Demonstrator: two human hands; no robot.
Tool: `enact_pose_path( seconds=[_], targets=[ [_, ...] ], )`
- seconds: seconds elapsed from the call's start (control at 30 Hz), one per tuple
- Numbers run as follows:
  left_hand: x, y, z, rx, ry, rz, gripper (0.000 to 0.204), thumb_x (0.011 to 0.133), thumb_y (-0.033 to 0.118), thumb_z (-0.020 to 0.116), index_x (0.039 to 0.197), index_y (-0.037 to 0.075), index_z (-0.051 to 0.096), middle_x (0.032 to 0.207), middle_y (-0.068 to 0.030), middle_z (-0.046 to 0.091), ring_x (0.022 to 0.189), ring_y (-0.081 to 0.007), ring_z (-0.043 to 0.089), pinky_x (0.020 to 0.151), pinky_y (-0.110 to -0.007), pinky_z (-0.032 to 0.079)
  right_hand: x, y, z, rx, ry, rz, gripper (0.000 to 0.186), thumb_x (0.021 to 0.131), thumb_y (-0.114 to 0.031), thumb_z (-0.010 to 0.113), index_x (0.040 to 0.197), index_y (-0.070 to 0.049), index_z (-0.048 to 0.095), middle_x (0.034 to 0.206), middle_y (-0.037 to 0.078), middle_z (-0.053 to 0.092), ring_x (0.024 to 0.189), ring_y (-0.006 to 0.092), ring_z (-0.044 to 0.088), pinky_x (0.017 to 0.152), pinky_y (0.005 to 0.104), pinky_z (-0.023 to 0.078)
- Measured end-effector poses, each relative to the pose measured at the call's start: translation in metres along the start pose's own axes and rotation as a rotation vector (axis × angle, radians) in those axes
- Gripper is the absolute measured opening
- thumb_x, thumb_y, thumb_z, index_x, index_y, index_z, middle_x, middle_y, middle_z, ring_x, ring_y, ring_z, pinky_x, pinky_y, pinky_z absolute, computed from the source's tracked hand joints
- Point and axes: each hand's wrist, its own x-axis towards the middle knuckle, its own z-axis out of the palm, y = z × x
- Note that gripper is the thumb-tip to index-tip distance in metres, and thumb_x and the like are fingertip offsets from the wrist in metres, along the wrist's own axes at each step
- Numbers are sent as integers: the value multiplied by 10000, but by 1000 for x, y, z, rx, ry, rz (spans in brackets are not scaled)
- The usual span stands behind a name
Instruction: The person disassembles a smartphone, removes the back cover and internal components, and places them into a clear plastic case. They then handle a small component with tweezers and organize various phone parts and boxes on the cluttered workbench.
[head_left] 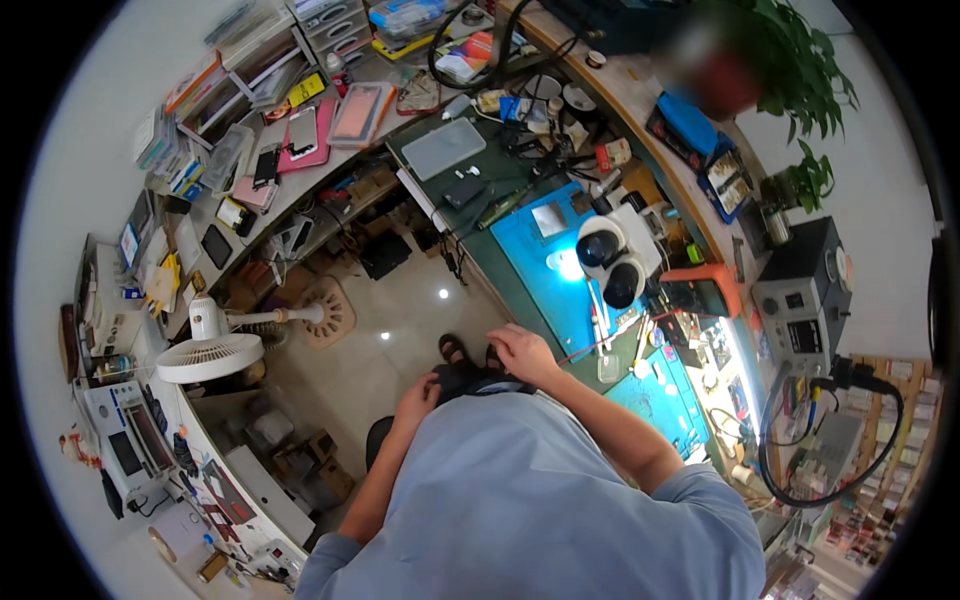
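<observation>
Our left hand point(415, 402) hangs half-curled by the dark trousers point(456, 378), our right hand point(524, 356) loosely bent near the green bench point(490, 262); both look empty, though we can't see inside the curled fingers. Nearest gear's on our right: blue mat point(520, 240) with the microscope point(640, 243) over its edge, presumably for viewing the lit patch, white tools point(597, 312) alongside, probably for reach.

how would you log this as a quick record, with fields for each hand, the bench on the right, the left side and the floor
left hand: by the dark trousers, nothing visible in it
right hand: fingers bent, nothing visible in it
bench: blue mat, bright light spot, white microscope
left side: white fan
floor: pale, shiny
</observation>
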Motion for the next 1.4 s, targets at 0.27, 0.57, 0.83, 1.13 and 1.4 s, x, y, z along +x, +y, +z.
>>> enact_pose_path(
  seconds=[0.27,0.57,0.83,1.13,1.4],
  targets=[
    [37,-19,-46,-8,37,-3,321,905,183,597,1190,35,598,935,-159,690,829,-282,674,741,-365,522,133,-13,9,31,258,240,200,893,-241,587,984,-88,678,897,143,676,839,342,647,717,435,516],
    [129,-26,-160,-108,64,-7,299,913,160,593,1191,50,604,903,-134,685,800,-227,660,739,-338,521,340,33,-2,-634,395,589,378,844,-391,640,1006,-49,648,999,136,667,1031,329,586,788,429,513],
    [161,-5,-235,43,-24,36,308,924,156,590,1214,50,586,938,-156,686,840,-240,670,755,-343,522,377,52,10,-616,467,725,319,814,-346,650,944,-56,631,992,137,681,943,333,643,747,436,527],
    [233,122,-221,-531,-180,129,329,998,190,521,1254,-15,528,1060,-93,663,895,-145,644,767,-277,517,308,-90,34,63,173,69,217,833,-269,630,891,-59,644,863,120,616,801,320,631,684,412,515],
    [259,169,-198,-641,-401,-6,300,979,162,568,1208,-31,562,981,-85,682,833,-122,652,746,-251,540,272,-88,15,76,198,85,212,847,-231,623,998,-85,650,948,93,602,864,307,628,733,401,523]
  ],
)
